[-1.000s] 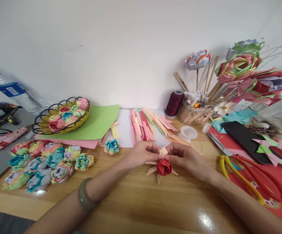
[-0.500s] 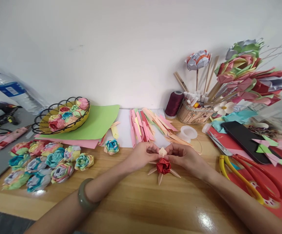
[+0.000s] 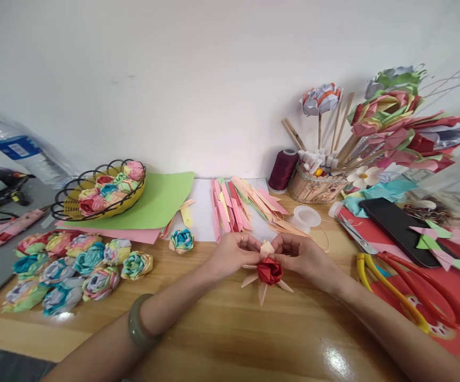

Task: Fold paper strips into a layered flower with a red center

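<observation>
So the piece being worked on was a paper flower (image 3: pixel 270 271), red in the middle with peach points sticking out around it, sitting a bit right of centre in the lower half of the frame. Couldn't tell if it touched the table (image 3: pixel 214 329) or was held just above it.

The left hand (image 3: pixel 230 255) had it pinched at its upper left edge, thumb in front and fingers curled behind. The right hand (image 3: pixel 301 254) did the same on the upper right. The peach tip (image 3: pixel 267 248) stood up between the two thumbs, while the other points splayed out to the left, right and bottom.

My read: the step in hand was shaping that top petal, with the lower ones seemingly not yet folded in. The next move, I'd say, called for a gentle crease with both thumbs, keeping the red centre from getting squashed, then a turn to reach another point.

More folded strips (image 3: pixel 232 207) lay near the middle of the frame, just beyond the hands, with multicoloured flowers (image 3: pixel 100 283) grouped at lower left.
</observation>
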A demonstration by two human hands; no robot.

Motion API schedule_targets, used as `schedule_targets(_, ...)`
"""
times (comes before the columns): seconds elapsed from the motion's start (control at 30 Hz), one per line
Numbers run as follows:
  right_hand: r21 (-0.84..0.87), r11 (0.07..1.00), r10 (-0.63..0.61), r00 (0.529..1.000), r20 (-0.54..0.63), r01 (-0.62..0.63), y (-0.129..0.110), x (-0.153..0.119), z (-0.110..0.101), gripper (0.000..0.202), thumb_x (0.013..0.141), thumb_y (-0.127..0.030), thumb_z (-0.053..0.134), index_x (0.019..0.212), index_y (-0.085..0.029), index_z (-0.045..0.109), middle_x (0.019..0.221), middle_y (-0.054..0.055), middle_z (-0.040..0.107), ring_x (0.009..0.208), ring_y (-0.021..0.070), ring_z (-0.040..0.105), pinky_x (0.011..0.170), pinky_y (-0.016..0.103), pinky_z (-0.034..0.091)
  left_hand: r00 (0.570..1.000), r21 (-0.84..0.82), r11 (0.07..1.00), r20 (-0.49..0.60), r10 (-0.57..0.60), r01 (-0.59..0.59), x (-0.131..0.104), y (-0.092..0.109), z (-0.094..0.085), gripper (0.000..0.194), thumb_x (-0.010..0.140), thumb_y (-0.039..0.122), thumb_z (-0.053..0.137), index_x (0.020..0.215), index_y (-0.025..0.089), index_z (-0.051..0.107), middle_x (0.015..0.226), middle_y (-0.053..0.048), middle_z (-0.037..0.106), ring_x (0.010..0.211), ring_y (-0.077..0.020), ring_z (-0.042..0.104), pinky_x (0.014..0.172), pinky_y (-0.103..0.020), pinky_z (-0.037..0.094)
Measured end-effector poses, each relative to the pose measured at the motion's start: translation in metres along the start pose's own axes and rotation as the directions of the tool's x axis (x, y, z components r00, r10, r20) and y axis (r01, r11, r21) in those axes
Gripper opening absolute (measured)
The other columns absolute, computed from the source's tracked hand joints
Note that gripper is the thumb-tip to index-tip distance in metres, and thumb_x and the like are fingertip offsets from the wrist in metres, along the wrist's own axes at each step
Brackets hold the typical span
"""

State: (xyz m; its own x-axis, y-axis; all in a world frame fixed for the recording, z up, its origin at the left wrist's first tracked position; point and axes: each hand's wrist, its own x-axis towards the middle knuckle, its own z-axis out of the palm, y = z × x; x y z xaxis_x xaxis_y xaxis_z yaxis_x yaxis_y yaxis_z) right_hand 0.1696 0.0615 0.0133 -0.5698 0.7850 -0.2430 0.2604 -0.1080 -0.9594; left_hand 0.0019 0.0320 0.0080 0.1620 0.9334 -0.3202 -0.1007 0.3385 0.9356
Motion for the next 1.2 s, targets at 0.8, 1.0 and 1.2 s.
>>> schedule_targets(0.8,-0.809,0.331,-0.730,0.675,0.106,0.485,0.005,-0.017,-0.009,0.017,0.084,-0.009,0.042,0.092,-0.022,0.049,0.092,0.008,0.067,0.083,0.0172,0.063,0.068,0.029,0.049,0.981,-0.098,0.977,0.036,0.192,-0.188,-0.013,0.010,0.000,0.028,0.065,0.016,0.059,0.093,0.018,0.055,0.087,-0.003,0.058,0.087,-0.0153,0.053,0.077,-0.028,0.041)
schedule_targets(1.0,-0.775,0.208,-0.857,0.493,0.149,0.596,0.002,-0.016,-0.012,0.022,0.080,-0.006,0.047,0.091,-0.023,0.052,0.105,0.009,0.064,0.103,0.0208,0.056,0.082,0.037,0.047,0.873,-0.144,0.989,0.486,0.033,0.043,-0.019,0.016,0.000,0.055,0.069,0.022,0.065,0.120,0.028,0.044,0.111,-0.007,0.056,0.091,-0.0190,0.058,0.070,-0.028,0.043)
schedule_targets(1.2,-0.765,0.420,-0.836,0.537,-0.116,0.489,-0.011,-0.022,-0.006,0.014,0.077,-0.013,0.054,0.087,-0.022,0.056,0.083,0.004,0.062,0.077,0.0166,0.059,0.066,0.029,0.047,0.915,-0.068,0.959,0.287,0.283,-0.275,-0.015,0.008,0.005,0.060,0.072,0.022,0.063,0.126,0.026,0.039,0.132,-0.007,0.043,0.120,-0.0224,0.041,0.097,-0.036,0.034)
